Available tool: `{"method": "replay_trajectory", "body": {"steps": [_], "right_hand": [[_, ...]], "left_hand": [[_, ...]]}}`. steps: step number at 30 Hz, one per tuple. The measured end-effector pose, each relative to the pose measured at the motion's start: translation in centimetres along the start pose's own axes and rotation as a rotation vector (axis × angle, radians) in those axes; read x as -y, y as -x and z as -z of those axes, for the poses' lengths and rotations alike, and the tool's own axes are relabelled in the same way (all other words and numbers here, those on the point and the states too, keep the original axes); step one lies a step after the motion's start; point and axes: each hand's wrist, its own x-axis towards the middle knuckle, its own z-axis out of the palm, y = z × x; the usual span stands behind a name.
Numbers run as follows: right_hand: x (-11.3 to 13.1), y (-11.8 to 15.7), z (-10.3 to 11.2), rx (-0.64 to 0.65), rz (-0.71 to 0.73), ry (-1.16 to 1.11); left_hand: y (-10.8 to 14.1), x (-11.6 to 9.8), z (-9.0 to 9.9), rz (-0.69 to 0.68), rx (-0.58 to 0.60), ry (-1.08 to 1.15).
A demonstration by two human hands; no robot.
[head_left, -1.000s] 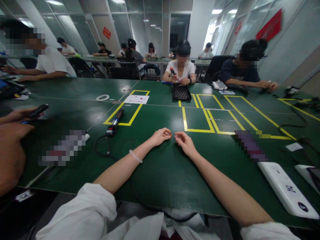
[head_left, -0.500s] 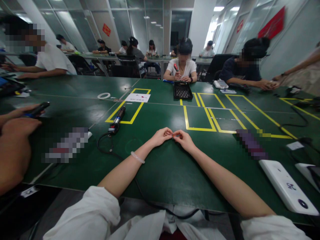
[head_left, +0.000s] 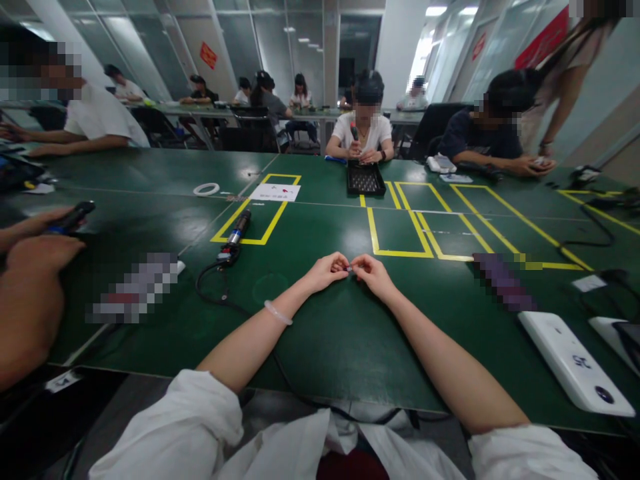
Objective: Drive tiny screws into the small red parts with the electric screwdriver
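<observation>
My left hand [head_left: 327, 273] and my right hand [head_left: 375, 276] meet over the green table [head_left: 320, 333], fingertips almost touching. Between their pinched fingers is a tiny dark reddish and pale piece [head_left: 349, 269], too small to name. Both hands are closed around it, and the fingers hide most of it. A pale bracelet [head_left: 278, 313] circles my left wrist. Beyond my left hand lies a black and silver cylindrical tool [head_left: 240, 228] with a cable, inside a yellow tape outline.
A white power bank [head_left: 575, 363] and a blurred-out phone-like slab [head_left: 505, 281] lie at right. Another blurred slab [head_left: 137, 287] is at left, near a co-worker's hand. Across the table, a person holds a red-handled tool [head_left: 354, 131] over a black tray [head_left: 366, 190]. A paper sheet [head_left: 276, 193] and white ring [head_left: 206, 190] lie farther back.
My fingers have shifted slightly around the tiny piece, which shows a paler part now. At the far right, a standing person has come more into view.
</observation>
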Motion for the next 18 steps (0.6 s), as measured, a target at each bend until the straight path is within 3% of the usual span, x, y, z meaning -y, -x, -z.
{"method": "replay_trajectory", "body": {"steps": [18], "right_hand": [[0.40, 0.63, 0.20, 0.048, -0.010, 0.003]], "left_hand": [[-0.01, -0.63, 0.16, 0.018, 0.013, -0.047]]}}
